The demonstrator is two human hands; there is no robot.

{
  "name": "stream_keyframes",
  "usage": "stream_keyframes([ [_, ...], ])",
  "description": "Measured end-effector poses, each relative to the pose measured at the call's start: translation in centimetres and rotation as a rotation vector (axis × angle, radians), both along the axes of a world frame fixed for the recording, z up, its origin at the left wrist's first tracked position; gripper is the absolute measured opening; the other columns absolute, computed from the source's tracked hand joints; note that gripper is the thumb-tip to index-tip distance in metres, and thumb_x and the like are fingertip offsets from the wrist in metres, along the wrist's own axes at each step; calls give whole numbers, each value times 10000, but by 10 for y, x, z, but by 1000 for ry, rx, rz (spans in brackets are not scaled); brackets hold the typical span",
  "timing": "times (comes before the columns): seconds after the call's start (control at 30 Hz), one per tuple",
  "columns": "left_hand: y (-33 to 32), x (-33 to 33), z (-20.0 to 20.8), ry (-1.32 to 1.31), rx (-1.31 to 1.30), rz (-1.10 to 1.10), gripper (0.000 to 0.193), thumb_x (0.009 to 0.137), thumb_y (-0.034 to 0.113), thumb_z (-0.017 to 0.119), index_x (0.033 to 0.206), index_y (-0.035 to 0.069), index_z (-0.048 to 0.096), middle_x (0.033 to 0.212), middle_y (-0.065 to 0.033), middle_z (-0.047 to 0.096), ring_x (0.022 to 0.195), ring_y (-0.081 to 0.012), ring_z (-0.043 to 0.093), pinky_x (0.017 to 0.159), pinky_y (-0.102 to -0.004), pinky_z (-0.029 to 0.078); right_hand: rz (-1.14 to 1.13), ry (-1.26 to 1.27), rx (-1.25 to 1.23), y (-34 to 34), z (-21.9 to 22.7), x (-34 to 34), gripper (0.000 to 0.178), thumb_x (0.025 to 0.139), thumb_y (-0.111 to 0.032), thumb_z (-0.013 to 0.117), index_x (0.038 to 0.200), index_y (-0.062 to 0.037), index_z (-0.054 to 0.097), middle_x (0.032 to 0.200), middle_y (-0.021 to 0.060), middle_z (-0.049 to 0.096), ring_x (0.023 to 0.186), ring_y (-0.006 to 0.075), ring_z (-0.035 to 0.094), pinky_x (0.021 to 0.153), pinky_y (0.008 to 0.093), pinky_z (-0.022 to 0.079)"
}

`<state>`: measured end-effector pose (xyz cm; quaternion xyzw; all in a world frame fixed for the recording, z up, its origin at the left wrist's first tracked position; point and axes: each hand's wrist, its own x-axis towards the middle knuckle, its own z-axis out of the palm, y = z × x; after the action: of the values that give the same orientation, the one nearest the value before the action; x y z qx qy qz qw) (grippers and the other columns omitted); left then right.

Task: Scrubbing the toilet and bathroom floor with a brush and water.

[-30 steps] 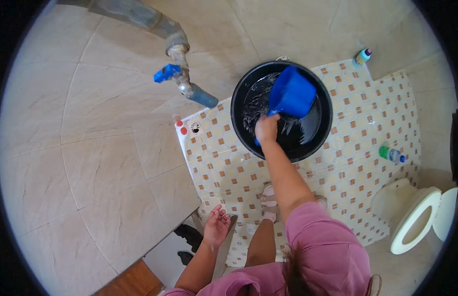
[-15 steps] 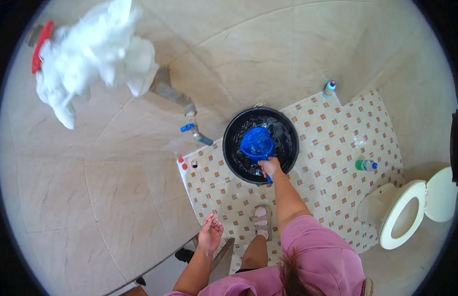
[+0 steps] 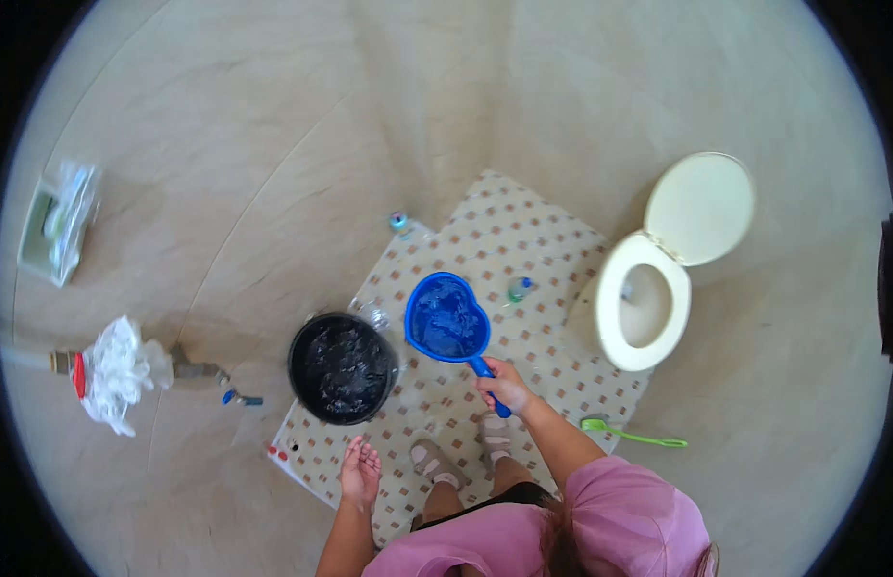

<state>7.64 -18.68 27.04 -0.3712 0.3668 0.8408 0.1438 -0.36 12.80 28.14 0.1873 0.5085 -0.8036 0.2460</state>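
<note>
My right hand (image 3: 505, 387) grips the handle of a blue water dipper (image 3: 446, 317), whose bowl is full of water. The dipper is held in the air, to the right of a black bucket (image 3: 320, 361) and apart from it. Rippling water fills much of the bucket, which stands on the tiled floor. My left hand (image 3: 361, 471) hangs in front of the bucket with its fingers loosely spread and nothing in it. A toilet (image 3: 610, 317) with its lid up and seat down is to the right of the dipper.
A bottle with a blue cap (image 3: 520, 288) stands between dipper and toilet; another small bottle (image 3: 398, 222) is by the far wall. A green brush (image 3: 639, 438) lies at the right. At the left are a pipe tap (image 3: 240, 397), a white plastic bag (image 3: 124, 370) and a soap tray (image 3: 35, 236).
My right hand has lifted the dipper out of the bucket, filled with water, and moved it right. The view has turned toward the toilet, and both feet now show.
</note>
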Motion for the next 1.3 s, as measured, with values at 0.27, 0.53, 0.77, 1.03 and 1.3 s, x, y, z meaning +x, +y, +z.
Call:
stream_keyframes([
  [0.27,66,-48,36,90,-70,-280,208,789,234,499,984,160,500,765,34,548,689,-95,514,606,-211,425,-608,-63,88,165,69,76,120,676,-25,475,782,-37,420,488,27,423,333,97,376,299,226,328],
  [0.53,99,-67,75,88,-173,-298,228,793,237,493,1008,161,487,765,34,547,679,-89,512,596,-214,418,-808,-233,167,366,107,51,139,612,-107,400,482,-63,378,420,57,404,282,127,355,263,234,308],
  [0.77,141,-93,78,81,-178,-385,229,783,223,493,1004,162,496,760,42,543,684,-94,509,588,-224,399,-909,-273,417,488,188,-20,153,625,-65,379,480,-68,331,389,36,364,266,110,347,252,217,325],
  [1.03,259,-157,103,189,-63,-584,237,801,208,493,1021,123,474,823,20,507,725,-93,496,648,-221,402,-1096,-3,281,531,227,-7,65,689,-44,408,628,-21,400,529,50,474,351,76,394,304,171,357],
  [1.3,291,-163,111,199,-22,-648,228,813,198,474,1027,119,464,806,16,509,724,-95,497,646,-218,404,-1125,46,68,513,177,45,35,687,-49,426,694,-19,409,579,62,499,385,69,419,313,165,369],
])
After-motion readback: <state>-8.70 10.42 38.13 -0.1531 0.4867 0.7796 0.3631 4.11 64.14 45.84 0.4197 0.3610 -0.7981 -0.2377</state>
